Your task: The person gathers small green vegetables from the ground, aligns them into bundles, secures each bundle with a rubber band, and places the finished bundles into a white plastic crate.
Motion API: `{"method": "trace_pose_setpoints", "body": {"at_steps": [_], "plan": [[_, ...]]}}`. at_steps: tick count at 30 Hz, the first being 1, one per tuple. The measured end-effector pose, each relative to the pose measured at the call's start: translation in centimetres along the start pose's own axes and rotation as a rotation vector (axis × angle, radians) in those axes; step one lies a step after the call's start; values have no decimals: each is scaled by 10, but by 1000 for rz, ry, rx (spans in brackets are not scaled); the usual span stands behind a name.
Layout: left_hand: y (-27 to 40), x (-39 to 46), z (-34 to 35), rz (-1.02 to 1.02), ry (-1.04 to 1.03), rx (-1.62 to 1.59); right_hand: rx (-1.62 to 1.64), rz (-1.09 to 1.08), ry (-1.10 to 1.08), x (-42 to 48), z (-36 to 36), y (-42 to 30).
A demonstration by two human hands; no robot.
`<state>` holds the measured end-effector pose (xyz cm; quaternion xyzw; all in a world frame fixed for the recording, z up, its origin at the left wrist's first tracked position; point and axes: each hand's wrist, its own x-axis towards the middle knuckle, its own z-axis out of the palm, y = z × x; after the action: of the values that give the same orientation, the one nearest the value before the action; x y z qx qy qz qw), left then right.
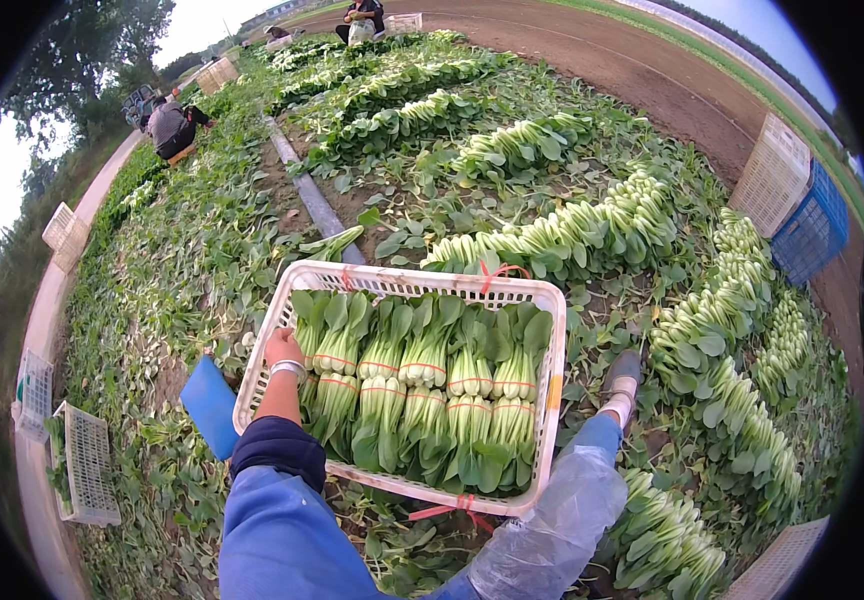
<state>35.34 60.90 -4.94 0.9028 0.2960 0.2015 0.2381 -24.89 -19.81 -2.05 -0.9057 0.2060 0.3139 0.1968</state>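
A white plastic crate (pixel 552 330) lies before me. Inside are two facing rows of bok choy bunches (pixel 423 367), bound with red bands, their stems meeting in the middle and their leaves outward. My left hand (pixel 283 349), with a bracelet at the wrist, is just inside the crate's left side, against the leftmost bunches. Its fingers are curled and partly hidden, so their grip is unclear. Red ties (pixel 503 276) hang on the far and near rims. My right hand is out of view. Right of the crate is my plastic-wrapped leg (pixel 559 517).
Cut bok choy (pixel 574 229) lies in rows ahead and to the right. A grey pipe (pixel 312 199) runs away from the crate. A blue object (pixel 208 405) stands at its left. White crates (pixel 87 465) and a blue crate (pixel 811 225) stand around. A person (pixel 171 127) crouches far left.
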Motion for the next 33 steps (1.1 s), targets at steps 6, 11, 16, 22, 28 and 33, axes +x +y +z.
{"method": "trace_pose_setpoints", "body": {"at_steps": [6,11,16,22,28,33], "plan": [[32,6,23,-65,-85,254,-265,-46,-145,-35,32,59],[42,14,27,-163,-80,277,-154,200,-189,-15,28,39],[10,12,42,-189,142,101,-2,145,-134,0,18,31],[-23,12,45,-221,342,-194,3,116,-139,6,20,34],[16,-1,34,-177,120,60,29,93,-106,4,25,37],[33,-2,27,-194,42,173,-15,85,-74,0,27,39]]}}
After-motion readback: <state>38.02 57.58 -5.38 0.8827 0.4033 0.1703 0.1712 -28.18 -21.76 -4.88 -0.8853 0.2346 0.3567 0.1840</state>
